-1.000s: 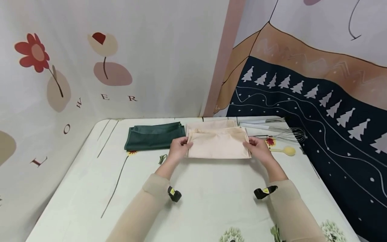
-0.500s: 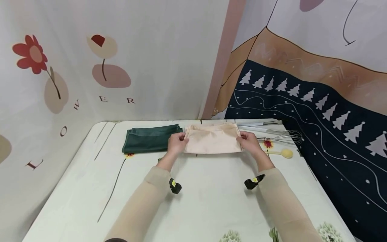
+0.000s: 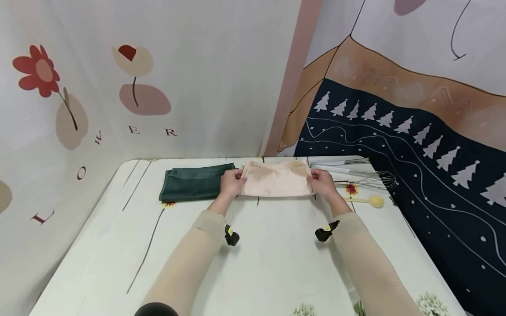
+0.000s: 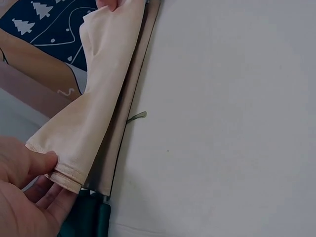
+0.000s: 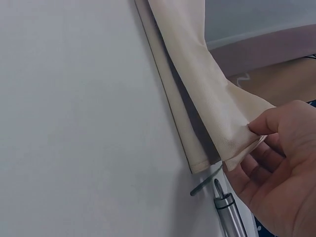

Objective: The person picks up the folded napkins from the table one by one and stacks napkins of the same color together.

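A folded pale peach cloth (image 3: 276, 180) is stretched between both hands near the back of the table. My left hand (image 3: 232, 182) pinches its left end, thumb on top and fingers beneath, as the left wrist view shows. At the opposite end my right hand (image 3: 322, 181) pinches the corner the same way. Directly below lies a second folded peach cloth (image 5: 174, 98), with a dark gap between the two layers in both wrist views. A folded dark green cloth (image 3: 193, 183) lies just left of my left hand.
Right of my right hand lie a wire whisk (image 3: 373, 180), white-handled utensils (image 3: 330, 168) and a yellow spoon (image 3: 375, 201). The whisk's metal handle (image 5: 229, 215) is close under the right hand. Printed curtains (image 3: 221, 87) stand behind the table (image 3: 272, 254).
Both hands have carried the peach cloth back and slightly left, lowering it over the second peach cloth, which it now covers in the head view. The grip stays the same.
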Demonstrator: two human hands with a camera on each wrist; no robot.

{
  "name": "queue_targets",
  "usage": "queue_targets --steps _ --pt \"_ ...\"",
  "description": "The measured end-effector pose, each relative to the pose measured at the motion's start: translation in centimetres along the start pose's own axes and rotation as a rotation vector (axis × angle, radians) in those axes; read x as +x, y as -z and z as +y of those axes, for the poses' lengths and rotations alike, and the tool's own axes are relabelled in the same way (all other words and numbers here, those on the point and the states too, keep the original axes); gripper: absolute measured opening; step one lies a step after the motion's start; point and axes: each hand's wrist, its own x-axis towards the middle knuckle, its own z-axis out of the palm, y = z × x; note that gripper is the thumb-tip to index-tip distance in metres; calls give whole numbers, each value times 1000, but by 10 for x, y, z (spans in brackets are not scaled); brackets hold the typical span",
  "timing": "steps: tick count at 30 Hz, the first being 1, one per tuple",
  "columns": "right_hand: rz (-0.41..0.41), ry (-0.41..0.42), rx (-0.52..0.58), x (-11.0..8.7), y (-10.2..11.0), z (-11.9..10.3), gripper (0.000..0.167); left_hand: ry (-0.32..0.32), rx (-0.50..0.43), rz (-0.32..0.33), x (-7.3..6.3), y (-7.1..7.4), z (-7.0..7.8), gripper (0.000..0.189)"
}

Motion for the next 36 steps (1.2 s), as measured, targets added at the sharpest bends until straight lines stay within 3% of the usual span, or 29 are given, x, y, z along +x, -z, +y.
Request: queue_targets --steps 12,21,27,32,36 --pt "-16 8 -65 9 3 3 20 -59 2 55 6 -1 11 27" --pt "5 -44 -93 6 7 8 31 -108 76 19 3 -8 12 31" --pt "19 -9 -120 6 3 10 30 -108 71 5 -1 -4 12 35" --pt "119 -1 -116 1 1 9 29 -178 209 -20 -8 -6 14 39" --pt "229 15 -61 -7 1 10 33 -260 313 17 -16 -2 17 33"
